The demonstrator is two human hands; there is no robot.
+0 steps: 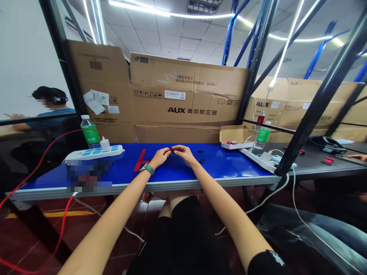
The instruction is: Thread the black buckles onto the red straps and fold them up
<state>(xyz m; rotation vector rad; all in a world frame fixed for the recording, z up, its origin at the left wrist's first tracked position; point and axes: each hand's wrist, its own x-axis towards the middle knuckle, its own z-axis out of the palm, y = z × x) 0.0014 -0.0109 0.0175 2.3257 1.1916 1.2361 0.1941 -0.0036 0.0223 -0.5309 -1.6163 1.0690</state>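
Observation:
My left hand (161, 156) and my right hand (183, 153) meet above the blue tabletop (172, 172). Between their fingertips is a small red piece (171, 151) with something dark on it; its kind is too small to make out. Fingers of both hands are closed in a pinch on it and partly cover it. To the right of my right hand lie a flat black part (200, 151) and a black ring-like part (202, 160). Red tape strips (139, 160) mark the tabletop beside my left wrist, which wears a green-banded watch (149, 168).
An open carton (237, 144) holds small red pieces at the back right. Power strips (96, 152) with cables and bottles (91, 133) stand at both sides. Cardboard panels (189, 99) wall the back. One person (51, 107) sits left; another's hand (358, 157) shows right.

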